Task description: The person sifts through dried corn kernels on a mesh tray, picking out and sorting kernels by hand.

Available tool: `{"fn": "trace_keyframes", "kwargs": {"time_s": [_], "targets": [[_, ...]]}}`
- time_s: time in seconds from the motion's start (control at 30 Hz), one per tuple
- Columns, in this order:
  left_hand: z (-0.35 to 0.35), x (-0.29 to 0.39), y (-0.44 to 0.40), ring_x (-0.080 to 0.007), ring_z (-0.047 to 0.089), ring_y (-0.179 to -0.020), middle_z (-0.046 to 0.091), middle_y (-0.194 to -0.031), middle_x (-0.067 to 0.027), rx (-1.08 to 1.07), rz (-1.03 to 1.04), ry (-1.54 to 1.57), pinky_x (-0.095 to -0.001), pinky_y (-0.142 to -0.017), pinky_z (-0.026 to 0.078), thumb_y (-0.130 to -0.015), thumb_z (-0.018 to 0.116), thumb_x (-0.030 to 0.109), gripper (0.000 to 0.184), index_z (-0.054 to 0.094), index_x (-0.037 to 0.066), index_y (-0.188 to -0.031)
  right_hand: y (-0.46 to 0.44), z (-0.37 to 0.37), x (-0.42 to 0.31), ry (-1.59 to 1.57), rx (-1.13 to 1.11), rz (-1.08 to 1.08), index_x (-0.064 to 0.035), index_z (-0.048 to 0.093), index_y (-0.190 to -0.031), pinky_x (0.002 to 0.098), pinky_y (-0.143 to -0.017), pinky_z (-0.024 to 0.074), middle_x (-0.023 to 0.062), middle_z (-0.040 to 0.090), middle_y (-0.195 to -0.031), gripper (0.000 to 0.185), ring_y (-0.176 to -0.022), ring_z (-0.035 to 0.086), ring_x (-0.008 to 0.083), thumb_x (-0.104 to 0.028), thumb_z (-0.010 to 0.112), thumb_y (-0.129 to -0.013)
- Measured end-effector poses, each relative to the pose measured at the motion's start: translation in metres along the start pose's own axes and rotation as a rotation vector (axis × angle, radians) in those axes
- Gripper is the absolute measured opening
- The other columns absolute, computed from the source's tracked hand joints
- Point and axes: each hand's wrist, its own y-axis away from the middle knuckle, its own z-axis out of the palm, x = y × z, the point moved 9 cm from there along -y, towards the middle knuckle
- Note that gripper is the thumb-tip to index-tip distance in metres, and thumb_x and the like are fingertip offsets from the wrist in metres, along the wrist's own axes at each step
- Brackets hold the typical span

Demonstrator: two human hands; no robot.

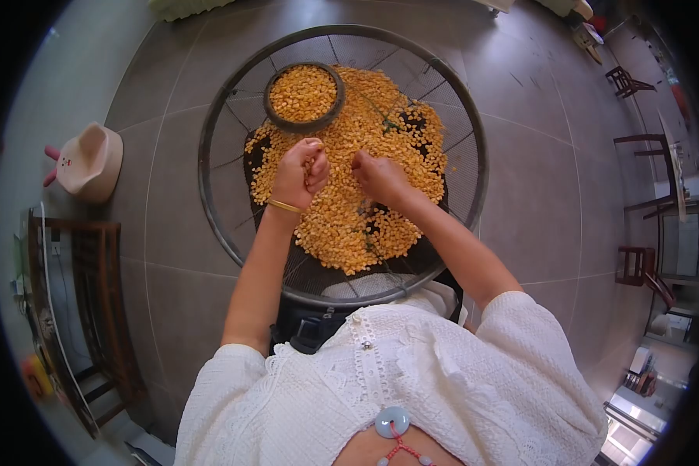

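Observation:
A wide round mesh tray [210,163] with a dark rim holds a spread of yellow corn kernels [342,233]. Near its far left side, a dark round bowl [281,123] full of kernels sits in the tray. My left hand [301,172], with a gold bangle at the wrist, is curled just in front of the bowl; some kernels show between its fingers. To its right, my right hand [382,179] is low over the spread kernels with its fingertips pinched together. What lies between those fingertips, if anything, is too small to make out.
Grey floor tiles [528,202] surround the tray. A pale child's seat [93,163] with pink handles is at the left, above a dark wooden chair [93,295]. More wooden chairs [648,155] stand along the right side.

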Motion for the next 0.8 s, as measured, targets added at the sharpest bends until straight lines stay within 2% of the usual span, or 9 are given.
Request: {"fn": "trace_keyframes", "kwargs": {"time_s": [0.23, 0.3, 0.4, 0.47, 0.53, 0.63, 0.7, 0.77, 0.8], "targets": [[0.004, -0.001, 0.002, -0.0091, 0.032, -0.042, 0.041, -0.055, -0.0012, -0.057, -0.023, 0.175, -0.0210, -0.036, 0.025, -0.095, 0.042, 0.022, 0.020, 0.051, 0.009, -0.082, -0.001, 0.001, 0.006, 0.001, 0.007, 0.032, -0.0076, 0.056, -0.094, 0.0394, -0.064, 0.0473, 0.0095, 0.063, -0.074, 0.014, -0.070, 0.062, 0.0270, -0.020, 0.054, -0.087], [0.006, -0.006, 0.001, -0.0090, 0.033, -0.042, 0.042, -0.055, -0.0003, -0.070, -0.022, 0.076, -0.0204, -0.037, 0.026, -0.094, 0.044, 0.022, 0.019, 0.052, 0.009, -0.083, -0.005, -0.016, 0.011, -0.547, 0.123, -0.007, -0.0066, 0.057, -0.092, 0.0319, -0.057, 0.0459, 0.0035, 0.059, -0.068, 0.019, -0.060, 0.057, 0.0180, -0.025, 0.054, -0.089], [0.006, -0.017, -0.005, -0.0120, 0.043, -0.042, 0.049, -0.056, -0.0036, 0.070, 0.112, -0.663, -0.0251, -0.036, 0.033, -0.094, 0.049, 0.027, 0.021, 0.053, 0.009, -0.084, -0.002, -0.034, 0.023, -1.297, -0.045, 0.062, -0.0079, 0.053, -0.083, 0.0227, -0.042, 0.0345, 0.0002, 0.051, -0.063, 0.024, -0.049, 0.043, 0.0083, -0.029, 0.049, -0.094], [0.044, -0.024, 0.009, -0.0222, 0.059, -0.050, 0.058, -0.059, -0.0096, -0.031, 0.638, -1.572, -0.0353, -0.041, 0.043, -0.090, 0.051, 0.023, 0.017, 0.052, 0.007, -0.095, -0.001, -0.041, 0.018, -1.702, -0.120, 0.020, -0.0087, 0.052, -0.079, 0.0215, -0.038, 0.0297, 0.0003, 0.049, -0.062, 0.026, -0.045, 0.039, 0.0068, -0.029, 0.047, -0.095], [0.052, -0.047, 0.011, -0.0250, 0.061, -0.053, 0.059, -0.059, -0.0107, -0.091, 0.539, -1.765, -0.0383, -0.043, 0.045, -0.089, 0.051, 0.020, 0.018, 0.050, 0.006, -0.099, 0.001, -0.040, 0.027, -1.921, -0.055, 0.155, -0.0103, 0.048, -0.074, 0.0219, -0.035, 0.0244, -0.0007, 0.044, -0.055, 0.029, -0.039, 0.031, 0.0070, -0.030, 0.048, -0.095], [0.055, -0.069, 0.011, -0.0270, 0.063, -0.056, 0.060, -0.058, -0.0109, -0.179, 0.438, -1.999, -0.0400, -0.046, 0.047, -0.085, 0.052, 0.015, 0.022, 0.047, 0.003, -0.103, 0.004, -0.029, 0.032, -1.637, -0.061, 0.245, -0.0096, 0.050, -0.073, 0.0219, -0.034, 0.0217, -0.0004, 0.043, -0.055, 0.031, -0.038, 0.028, 0.0067, -0.031, 0.048, -0.095], [0.059, -0.077, 0.012, -0.0255, 0.064, -0.055, 0.061, -0.058, -0.0088, -0.238, 0.451, -2.091, -0.0375, -0.047, 0.048, -0.081, 0.053, 0.011, 0.026, 0.046, 0.001, -0.104, 0.005, -0.021, 0.032, -1.426, -0.191, 0.227, -0.0050, 0.055, -0.077, 0.0250, -0.040, 0.0341, 0.0031, 0.050, -0.062, 0.029, -0.046, 0.041, 0.0093, -0.029, 0.053, -0.092], [0.059, -0.078, 0.011, -0.0249, 0.064, -0.055, 0.061, -0.059, -0.0086, -0.229, 0.436, -2.101, -0.0368, -0.047, 0.049, -0.080, 0.053, 0.010, 0.026, 0.046, 0.001, -0.103, 0.003, -0.029, 0.032, -0.411, -0.082, 0.135, -0.0014, 0.060, -0.087, 0.0311, -0.057, 0.0462, 0.0074, 0.059, -0.074, 0.023, -0.063, 0.055, 0.0160, -0.024, 0.057, -0.088], [0.057, -0.078, 0.011, -0.0243, 0.064, -0.055, 0.062, -0.059, -0.0084, -0.214, 0.420, -2.111, -0.0361, -0.048, 0.049, -0.080, 0.053, 0.010, 0.025, 0.047, 0.002, -0.103, 0.005, -0.027, 0.033, -0.411, -0.081, 0.135, -0.0014, 0.060, -0.087, 0.0311, -0.057, 0.0462, 0.0074, 0.059, -0.074, 0.023, -0.063, 0.055, 0.0160, -0.024, 0.057, -0.088]]}}
